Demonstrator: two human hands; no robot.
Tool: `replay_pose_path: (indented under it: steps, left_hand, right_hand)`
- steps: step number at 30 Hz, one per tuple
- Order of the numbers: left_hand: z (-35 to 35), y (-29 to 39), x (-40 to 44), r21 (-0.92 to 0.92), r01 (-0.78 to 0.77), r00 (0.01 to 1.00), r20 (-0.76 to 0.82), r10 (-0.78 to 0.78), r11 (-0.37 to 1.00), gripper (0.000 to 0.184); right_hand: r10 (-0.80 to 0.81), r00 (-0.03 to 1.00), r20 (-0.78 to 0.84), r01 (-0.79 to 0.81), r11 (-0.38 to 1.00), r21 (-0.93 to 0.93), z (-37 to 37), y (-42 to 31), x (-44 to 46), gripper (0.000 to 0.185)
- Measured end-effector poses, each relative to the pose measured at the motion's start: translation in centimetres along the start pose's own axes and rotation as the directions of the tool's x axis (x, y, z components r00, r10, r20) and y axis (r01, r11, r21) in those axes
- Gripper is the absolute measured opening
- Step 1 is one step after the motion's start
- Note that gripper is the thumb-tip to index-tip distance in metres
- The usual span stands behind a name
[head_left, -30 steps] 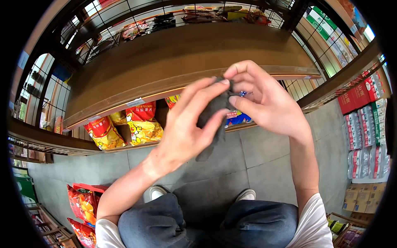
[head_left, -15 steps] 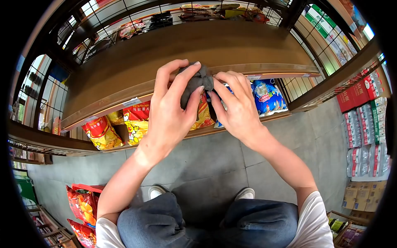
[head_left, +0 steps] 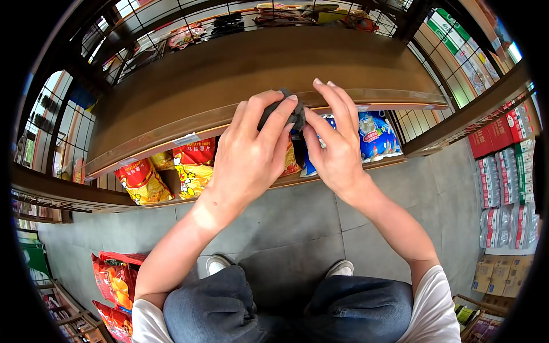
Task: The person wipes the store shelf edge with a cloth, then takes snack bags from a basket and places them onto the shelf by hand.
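A bunched dark grey cloth [head_left: 298, 116] is gripped in my left hand [head_left: 246, 157], its fingers wrapped over the top and the thumb against the near side. It is held at the front edge of the brown shelf board [head_left: 240, 74]. Close by on the right, my right hand [head_left: 337, 151] has its fingers apart and stretched forward. Its thumb and one finger are at the cloth's right side; whether they touch it I cannot tell. Below the board, red and yellow potato chip bags [head_left: 194, 166] and blue snack bags [head_left: 377, 137] stand on the lower shelf.
Red snack bags [head_left: 117, 286] sit in a red basket at the lower left. Shrink-wrapped bottles [head_left: 506, 177] and cardboard boxes [head_left: 497, 271] are stacked on the right. Black wire mesh [head_left: 426, 117] closes the shelf sides. A grey tiled floor [head_left: 286, 223] lies below.
My left hand has shifted slightly right with the cloth. My right hand's fingers have lifted and straightened away from the cloth.
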State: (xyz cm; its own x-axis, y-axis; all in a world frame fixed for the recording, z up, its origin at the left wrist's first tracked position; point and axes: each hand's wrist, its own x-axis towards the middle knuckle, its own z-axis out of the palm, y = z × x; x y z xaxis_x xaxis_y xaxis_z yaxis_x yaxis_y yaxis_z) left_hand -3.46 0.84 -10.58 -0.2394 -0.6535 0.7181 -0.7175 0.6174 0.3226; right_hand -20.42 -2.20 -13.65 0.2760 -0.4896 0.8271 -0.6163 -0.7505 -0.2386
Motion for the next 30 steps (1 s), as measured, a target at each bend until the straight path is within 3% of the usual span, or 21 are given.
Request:
replay_pose_path:
  steps: [4,30]
  left_hand:
    - [-0.2,0.1,0.1,0.007,0.016,1.000,0.012,-0.016,1.000,0.040]
    - [-1.7,-0.7,-1.8,0.093,0.078,0.995,-0.062,-0.072,0.993,0.040]
  right_hand:
    - [-0.027,0.998,0.051,0.027,1.000,-0.003,0.0,0.5,-0.1,0.030]
    - [0.014,1.000,-0.006,-0.014,1.000,-0.019,0.6,0.0,-0.2,0.030]
